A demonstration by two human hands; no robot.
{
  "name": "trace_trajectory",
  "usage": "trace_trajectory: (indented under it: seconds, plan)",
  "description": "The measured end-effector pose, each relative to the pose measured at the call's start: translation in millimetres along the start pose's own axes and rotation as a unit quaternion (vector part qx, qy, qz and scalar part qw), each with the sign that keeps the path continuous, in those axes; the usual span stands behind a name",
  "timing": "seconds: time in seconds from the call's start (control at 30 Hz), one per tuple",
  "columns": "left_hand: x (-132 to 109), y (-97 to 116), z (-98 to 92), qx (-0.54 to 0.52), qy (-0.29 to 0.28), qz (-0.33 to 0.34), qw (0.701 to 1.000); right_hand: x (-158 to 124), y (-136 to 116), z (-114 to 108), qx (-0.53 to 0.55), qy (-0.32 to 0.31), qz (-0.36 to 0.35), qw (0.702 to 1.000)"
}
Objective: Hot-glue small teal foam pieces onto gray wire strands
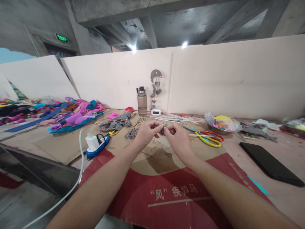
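Note:
My left hand and my right hand meet above the middle of the cardboard, fingertips pinched close together. Between them is a tiny dark bluish piece, mostly hidden by the fingers; its kind cannot be made out. Loose grey yarn lies on the cardboard sheet just below the hands. To the left of my left hand sits a bundle of grey yarn. Scissors with red and yellow handles lie to the right of my right hand.
A water bottle stands by the white board, beside a grey hanging ornament and a small digital clock. A blue power strip is at left, a black phone at right. Colourful felt pieces and a filled bowl lie further back.

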State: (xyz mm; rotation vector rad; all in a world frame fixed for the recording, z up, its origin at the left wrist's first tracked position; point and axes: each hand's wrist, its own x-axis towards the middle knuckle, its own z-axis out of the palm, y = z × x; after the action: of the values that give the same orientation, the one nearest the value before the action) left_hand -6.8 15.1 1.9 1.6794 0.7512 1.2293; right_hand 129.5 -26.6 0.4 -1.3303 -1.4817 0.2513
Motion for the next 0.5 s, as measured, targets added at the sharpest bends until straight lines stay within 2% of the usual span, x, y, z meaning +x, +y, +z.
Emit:
trace_trajectory:
  seconds: [0.5]
  plan:
    - [-1.0, 1.2, 0.5, 0.004, -0.012, -0.002, 1.000, 1.7, -1.3, -0.3, 0.000, 0.000, 0.023, 1.000]
